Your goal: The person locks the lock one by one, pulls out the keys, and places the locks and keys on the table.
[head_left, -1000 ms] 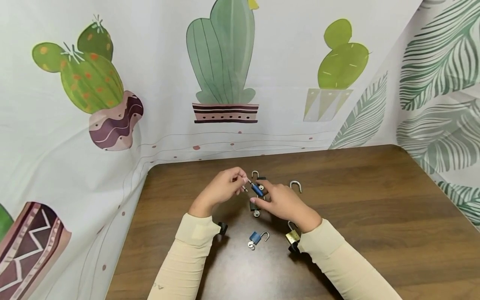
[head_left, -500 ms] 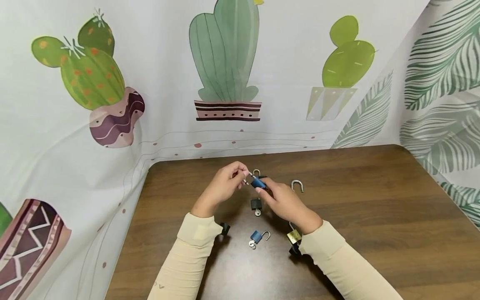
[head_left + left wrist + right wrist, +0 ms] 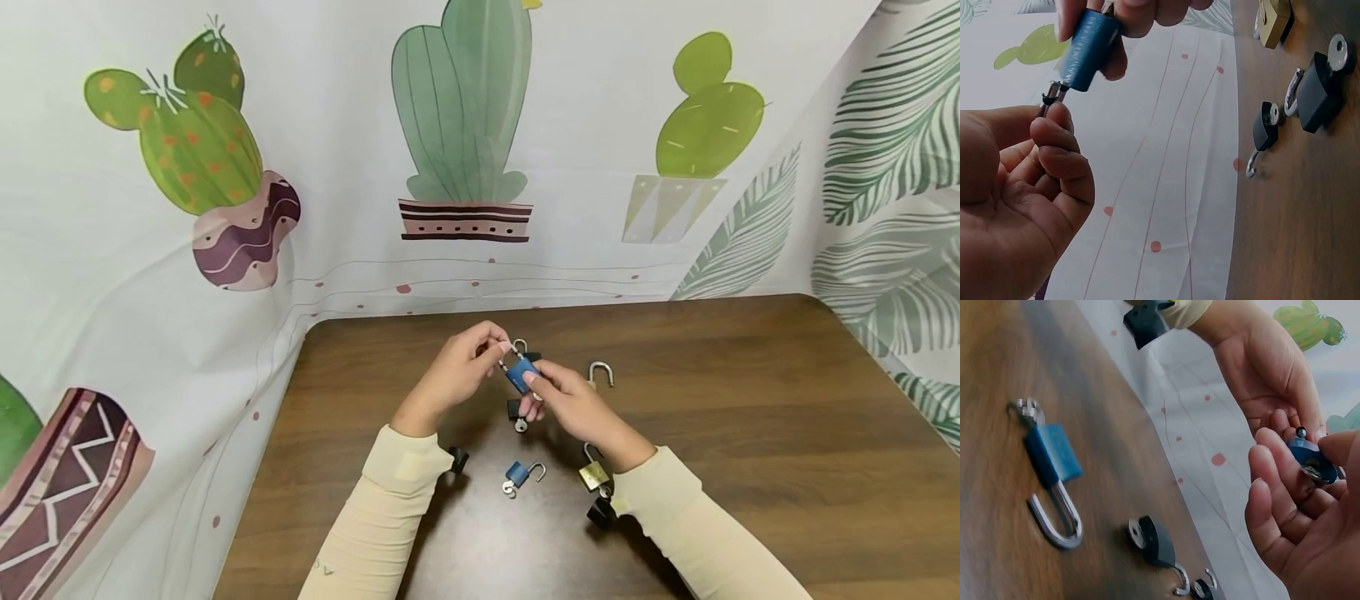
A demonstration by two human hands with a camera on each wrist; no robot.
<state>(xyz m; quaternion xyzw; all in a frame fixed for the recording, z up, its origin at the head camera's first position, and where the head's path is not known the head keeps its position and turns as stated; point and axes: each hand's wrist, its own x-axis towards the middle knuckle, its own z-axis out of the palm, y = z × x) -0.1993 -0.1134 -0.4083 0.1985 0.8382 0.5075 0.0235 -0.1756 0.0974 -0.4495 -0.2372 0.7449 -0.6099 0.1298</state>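
Observation:
Between my two hands a blue padlock (image 3: 516, 377) is held up over the table, its shackle raised. My left hand (image 3: 461, 367) pinches the silver shackle between thumb and fingers. My right hand (image 3: 570, 396) grips the blue body, thumb laid on its face. In the left wrist view the padlock (image 3: 1092, 47) is tilted, with the shackle ends showing below the body. A key (image 3: 1314, 473) sits at the padlock's bottom in the right wrist view.
On the brown table (image 3: 750, 417) lie another blue padlock (image 3: 517, 473) with its shackle swung out and key in, a gold padlock (image 3: 594, 477), and two black padlocks, one (image 3: 1321, 94) nearer than the other (image 3: 1265, 128). Another shackle (image 3: 600, 372) shows beyond my right hand.
The held padlock has turned so that its broad face shows in the head view. My right thumb has moved onto that face. The left hand keeps its pinch on the shackle.

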